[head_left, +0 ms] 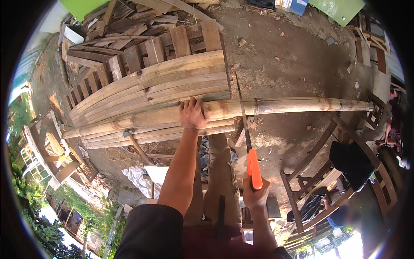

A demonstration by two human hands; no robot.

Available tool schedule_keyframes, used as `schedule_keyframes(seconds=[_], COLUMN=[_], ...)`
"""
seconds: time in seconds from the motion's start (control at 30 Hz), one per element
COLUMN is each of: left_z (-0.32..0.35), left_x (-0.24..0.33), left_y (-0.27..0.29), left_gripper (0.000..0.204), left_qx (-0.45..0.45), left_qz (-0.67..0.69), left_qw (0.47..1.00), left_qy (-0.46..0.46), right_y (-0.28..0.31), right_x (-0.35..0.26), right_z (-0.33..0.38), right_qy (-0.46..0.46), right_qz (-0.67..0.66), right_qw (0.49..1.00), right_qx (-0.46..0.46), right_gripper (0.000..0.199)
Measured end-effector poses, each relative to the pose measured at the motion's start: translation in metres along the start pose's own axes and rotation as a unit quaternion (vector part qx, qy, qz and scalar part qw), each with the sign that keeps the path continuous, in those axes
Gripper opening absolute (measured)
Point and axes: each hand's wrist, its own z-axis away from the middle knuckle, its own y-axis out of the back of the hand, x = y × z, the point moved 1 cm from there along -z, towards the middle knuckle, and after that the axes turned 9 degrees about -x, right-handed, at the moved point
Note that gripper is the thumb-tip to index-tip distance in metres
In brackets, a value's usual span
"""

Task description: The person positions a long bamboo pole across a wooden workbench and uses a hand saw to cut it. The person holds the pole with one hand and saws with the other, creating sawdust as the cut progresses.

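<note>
Bare dirt ground (297, 64) at 1 o'clock carries a heap of weathered wooden planks (142, 39) at 11 o'clock and a stack of split bamboo slats (151, 93). One long round bamboo pole (293, 105) spans the centre, pressed by the left hand (192, 114), palm flat, fingers spread. At 5 o'clock the right hand (255, 193) clasps the orange handle of one thin-bladed saw (246, 134), its blade crossing the pole.

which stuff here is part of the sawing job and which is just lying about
In use: left hand pressing on the long bamboo pole; right hand gripping the orange-handled saw; stack of split bamboo under the pole.

Lying about: scrap wood pile, white cloth, wooden chair frames.
</note>
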Motion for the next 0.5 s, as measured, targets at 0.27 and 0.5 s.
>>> schedule_keyframes(seconds=[0.27, 0.5], left_z=[-0.003, 0.001], left_x=[0.001, -0.003], left_y=[-0.003, 0.003], left_gripper=[0.029, 0.032], left_qx=[-0.013, -0.031], left_qz=[0.002, 0.016], left_qw=[1.000, 0.999], left_qy=[0.008, 0.021], right_y=[-0.015, -0.002], right_x=[-0.024, 0.018], right_z=[-0.065, 0.061], right_qy=[-0.051, 0.002], right_qz=[0.001, 0.023], right_qw=[0.999, 1.000], right_qx=[0.013, 0.004], right_gripper=[0.024, 0.008])
